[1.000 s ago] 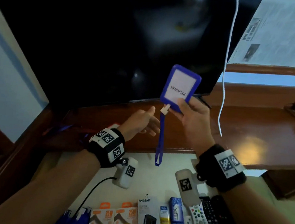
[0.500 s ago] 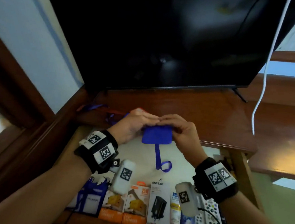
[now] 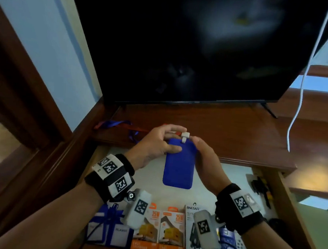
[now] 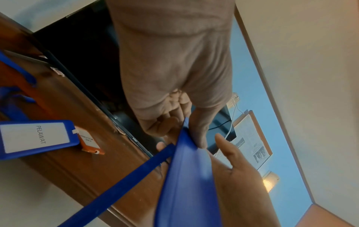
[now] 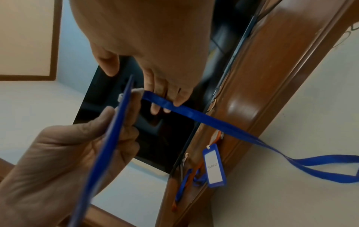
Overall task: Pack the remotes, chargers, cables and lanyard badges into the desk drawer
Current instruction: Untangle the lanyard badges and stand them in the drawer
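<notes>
Both hands are holding the blue badge (image 3: 179, 166) flat, back up, over the open drawer (image 3: 283, 206); left hand (image 3: 155, 143) fingers are pinching its top edge, right hand (image 3: 205, 159) fingers are gripping the opposite edge; lanyard strap (image 5: 204, 121) is trailing beneath the fingers, probably being gathered so it packs neatly.

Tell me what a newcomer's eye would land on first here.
First, the blue badge holder held by both hands, left hand and right hand, above the open drawer, its blue strap trailing down. Behind looms a big dark television on the wooden desk. Orange charger boxes line the drawer's near edge.
</notes>
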`<state>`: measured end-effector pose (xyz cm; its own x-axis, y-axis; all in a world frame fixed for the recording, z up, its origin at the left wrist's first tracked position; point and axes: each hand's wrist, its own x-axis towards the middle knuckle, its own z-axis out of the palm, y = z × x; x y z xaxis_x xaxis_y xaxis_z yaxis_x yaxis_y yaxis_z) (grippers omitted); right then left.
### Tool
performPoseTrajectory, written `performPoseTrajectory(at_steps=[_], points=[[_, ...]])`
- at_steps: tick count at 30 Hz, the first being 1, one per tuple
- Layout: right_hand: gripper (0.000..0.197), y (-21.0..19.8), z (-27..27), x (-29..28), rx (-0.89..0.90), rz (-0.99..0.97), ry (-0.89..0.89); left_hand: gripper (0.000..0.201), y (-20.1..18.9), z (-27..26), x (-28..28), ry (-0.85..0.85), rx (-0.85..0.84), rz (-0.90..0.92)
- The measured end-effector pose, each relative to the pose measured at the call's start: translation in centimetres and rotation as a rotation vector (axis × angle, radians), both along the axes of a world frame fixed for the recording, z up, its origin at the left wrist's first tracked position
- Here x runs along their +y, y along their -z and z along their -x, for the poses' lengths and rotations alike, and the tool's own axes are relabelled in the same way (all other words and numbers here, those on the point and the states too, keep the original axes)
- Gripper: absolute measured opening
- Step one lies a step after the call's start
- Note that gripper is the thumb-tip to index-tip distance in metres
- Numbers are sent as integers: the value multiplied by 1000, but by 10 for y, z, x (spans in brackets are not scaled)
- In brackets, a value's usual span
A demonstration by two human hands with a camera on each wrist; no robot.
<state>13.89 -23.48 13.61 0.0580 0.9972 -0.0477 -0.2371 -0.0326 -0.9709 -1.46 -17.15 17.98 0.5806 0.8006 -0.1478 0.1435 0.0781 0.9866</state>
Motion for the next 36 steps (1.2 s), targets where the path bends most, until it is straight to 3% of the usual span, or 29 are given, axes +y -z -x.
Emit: performPoseTrajectory(at_steps=[4, 9, 15, 25, 27, 30, 33, 36], points=[[33, 3, 27, -5, 52, 52, 16, 51, 12, 19, 8, -149, -113, -34], [24, 8, 53, -6, -96, 50, 54, 57, 26, 37, 17, -236, -131, -40], [19, 10, 61, -4, -294, 54, 29, 47, 27, 67, 35, -25, 124, -63], [17, 6, 81, 3, -296, 125, -16, 33, 12, 104, 53, 231, 450, -280], [13, 6, 88, 4, -358, 124, -22, 29, 9, 107, 55, 353, 516, -337], [23, 4, 98, 7, -465, 126, -45, 28, 11, 113, 57, 539, 604, -341], [23, 3, 109, 9, -478, 111, -44, 30, 16, 123, 62, 599, 619, -309], [22, 5, 119, 9, -333, 90, 34, 26, 20, 135, 69, 534, 519, -239]])
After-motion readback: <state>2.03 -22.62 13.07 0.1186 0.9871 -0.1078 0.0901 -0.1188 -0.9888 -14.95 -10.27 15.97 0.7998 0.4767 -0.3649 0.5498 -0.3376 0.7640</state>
